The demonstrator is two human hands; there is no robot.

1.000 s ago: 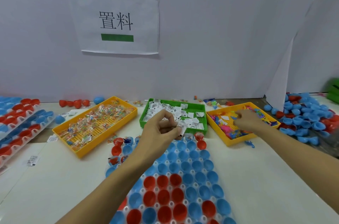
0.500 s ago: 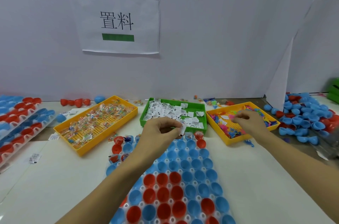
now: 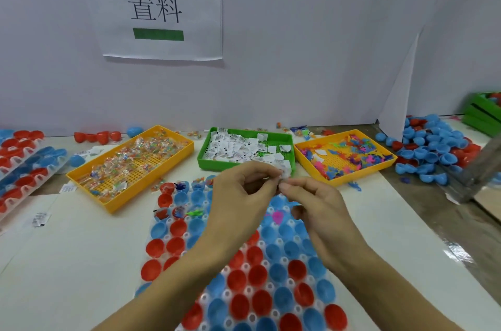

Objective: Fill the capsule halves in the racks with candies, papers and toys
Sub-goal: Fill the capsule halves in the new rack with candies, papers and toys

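Left hand (image 3: 241,195) and right hand (image 3: 311,203) being pinched together on a small paper (image 3: 282,174), rack (image 3: 244,284) centre being hidden, pinched item partly obscured.

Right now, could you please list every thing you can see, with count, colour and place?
candy tray: one, yellow, back left
paper tray: one, green, back middle
toy tray: one, yellow, back right
rack: one, clear, red and blue capsule halves, front middle
side racks: several, same colours, far left
loose halves: many, mostly blue, far right
crate: one, green, far right edge
sign: one, white, wall
left hand: pinches white papers above the rack
right hand: fingertips meet the papers
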